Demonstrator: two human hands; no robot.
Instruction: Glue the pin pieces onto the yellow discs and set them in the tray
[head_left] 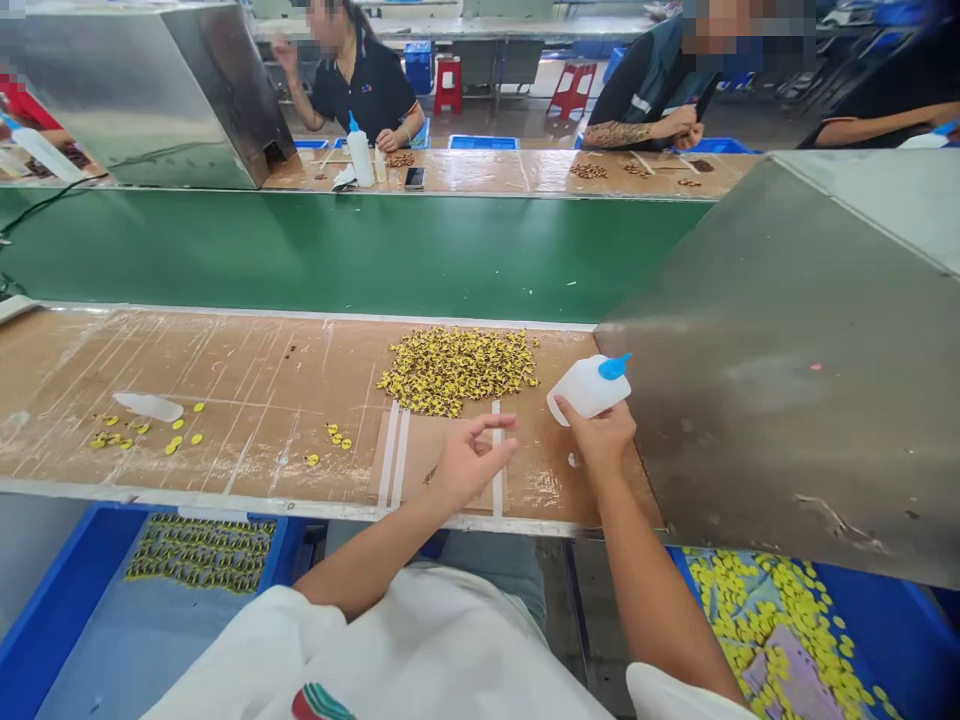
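My right hand (pixel 609 432) grips a white plastic squeeze bottle (pixel 585 388) with a blue nozzle cap, tilted so that the nozzle points up and right. My left hand (pixel 474 462) hovers over a brown board (pixel 442 435) with white tape strips; thumb and forefinger are apart and nothing shows between them. Just beyond it lies a heap of small yellow-and-dark pieces (pixel 459 370). Part of the board is hidden under my left hand and forearm.
Yellow discs (pixel 335 437) and a clear-white tube-like bottle (pixel 150 406) lie to the left. Blue bins flank my lap, one with rows of pieces (pixel 201 552), one with yellow discs (pixel 780 610). A metal housing (pixel 795 370) stands right. Beyond the green belt (pixel 390 250), co-workers sit.
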